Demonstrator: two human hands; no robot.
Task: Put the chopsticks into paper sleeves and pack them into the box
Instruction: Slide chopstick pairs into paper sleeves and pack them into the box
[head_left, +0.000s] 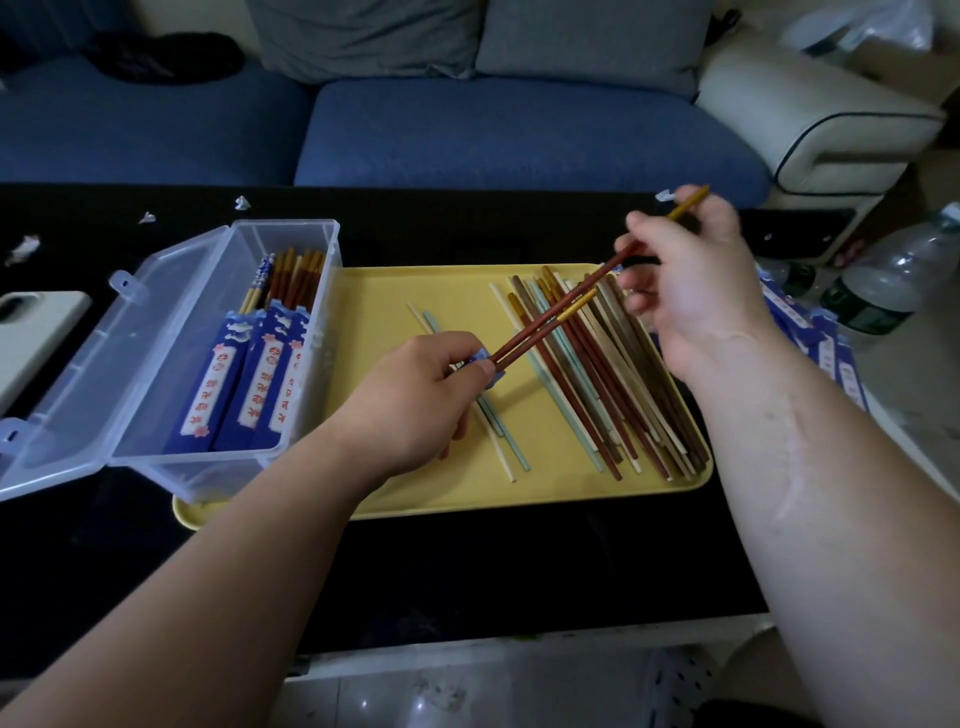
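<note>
L hand (415, 384) pinches mouth of blue paper sleeve (480, 361). Two brown chopsticks (519, 336) stick out of it toward 2 o'clock. R hand (691, 280) pinches the longer one's far end. Clear box (283, 224) sits at 9 o'clock on yellow tray (441, 488), w/ sleeved pairs (260, 384) inside.
</note>
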